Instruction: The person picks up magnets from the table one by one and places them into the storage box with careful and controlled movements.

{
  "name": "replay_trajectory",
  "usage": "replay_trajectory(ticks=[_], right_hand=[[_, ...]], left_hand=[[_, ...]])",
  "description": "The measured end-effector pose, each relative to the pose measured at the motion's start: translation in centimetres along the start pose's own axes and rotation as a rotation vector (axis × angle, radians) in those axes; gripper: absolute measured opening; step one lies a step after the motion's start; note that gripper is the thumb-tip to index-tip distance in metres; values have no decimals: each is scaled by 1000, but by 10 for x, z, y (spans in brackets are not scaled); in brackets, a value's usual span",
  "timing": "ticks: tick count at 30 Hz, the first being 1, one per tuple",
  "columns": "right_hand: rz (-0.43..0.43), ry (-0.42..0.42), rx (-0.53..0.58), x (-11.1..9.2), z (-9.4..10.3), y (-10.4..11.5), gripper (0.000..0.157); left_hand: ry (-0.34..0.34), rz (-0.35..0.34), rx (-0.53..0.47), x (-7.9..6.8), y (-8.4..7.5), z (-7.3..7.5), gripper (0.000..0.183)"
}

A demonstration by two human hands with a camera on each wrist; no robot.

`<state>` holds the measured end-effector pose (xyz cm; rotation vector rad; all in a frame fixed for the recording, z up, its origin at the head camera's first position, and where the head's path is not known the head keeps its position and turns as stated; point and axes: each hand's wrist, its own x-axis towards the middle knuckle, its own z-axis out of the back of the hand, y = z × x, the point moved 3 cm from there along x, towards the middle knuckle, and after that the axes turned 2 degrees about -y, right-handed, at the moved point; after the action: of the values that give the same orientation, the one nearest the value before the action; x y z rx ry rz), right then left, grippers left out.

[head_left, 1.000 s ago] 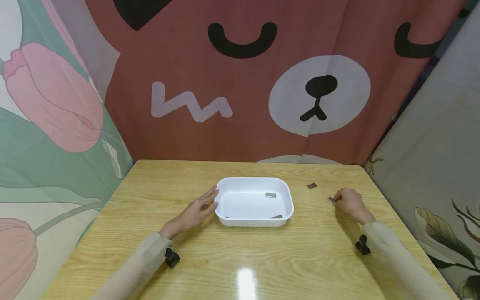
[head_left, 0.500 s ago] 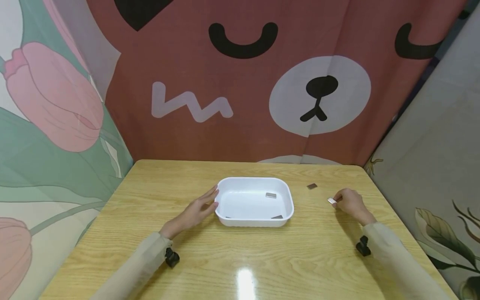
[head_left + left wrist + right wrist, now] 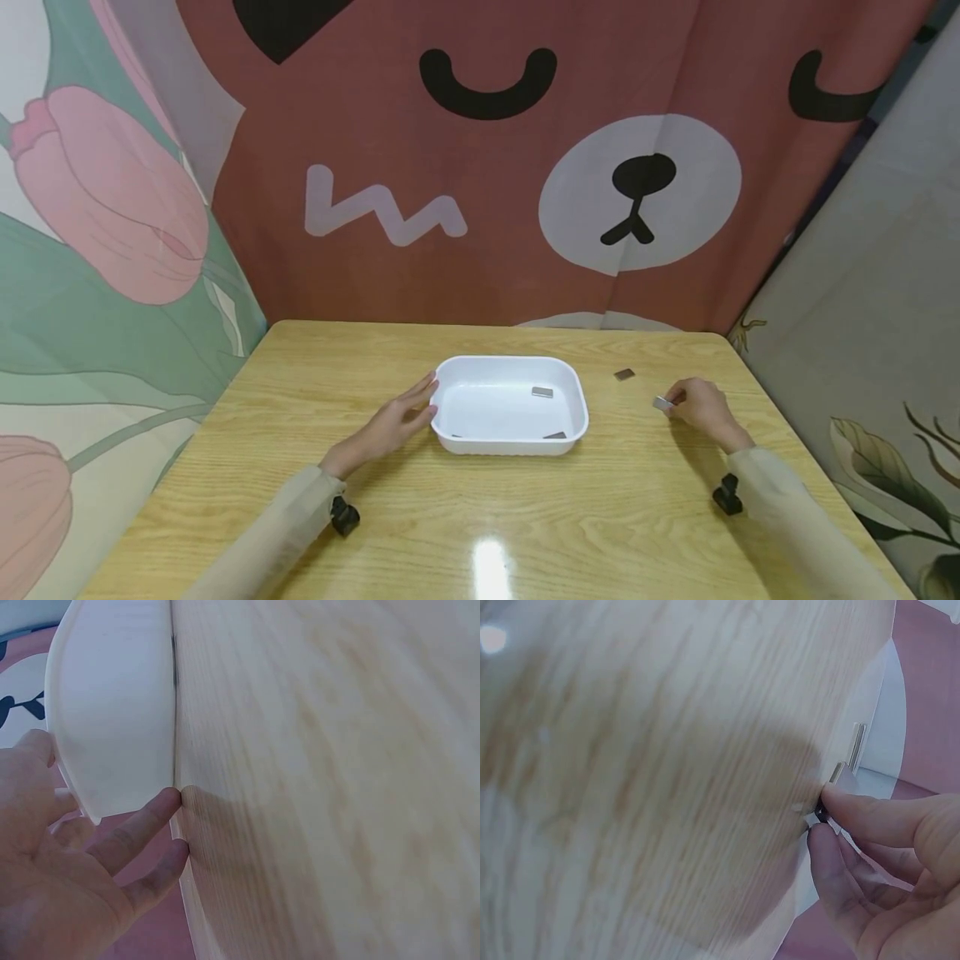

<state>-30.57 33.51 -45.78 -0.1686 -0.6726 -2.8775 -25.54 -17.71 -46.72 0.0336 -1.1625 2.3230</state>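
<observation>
A white rectangular tray (image 3: 510,447) sits mid-table. My left hand (image 3: 390,427) touches its left end, fingers spread and mostly straight; in the left wrist view a fingertip is at the tray rim, while other fingers (image 3: 154,814) reach down toward the tabletop. To the right of the tray, my right hand (image 3: 703,410) pinches a small flat metal piece (image 3: 662,403) between thumb and fingertips, close over the table. In the right wrist view, the held metal piece (image 3: 845,777) is partly hidden by the thumb.
One similar flat piece (image 3: 624,375) lies on the wooden table (image 3: 360,533) between tray and right hand. Inside the tray are another piece (image 3: 542,392) at the back and one (image 3: 555,435) behind the front wall. Printed curtains (image 3: 480,283) stand behind and beside the table.
The metal piece in my right fingers has tilted, its visible face turning from dark to bright silver. Both hands and the tray stay in place.
</observation>
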Motion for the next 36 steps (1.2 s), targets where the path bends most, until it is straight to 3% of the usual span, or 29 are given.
replay_trajectory(ticks=[36], right_hand=[[3, -56, 20, -3, 1, -1, 8]], left_hand=[[-2, -2, 14, 0, 0, 2, 56]])
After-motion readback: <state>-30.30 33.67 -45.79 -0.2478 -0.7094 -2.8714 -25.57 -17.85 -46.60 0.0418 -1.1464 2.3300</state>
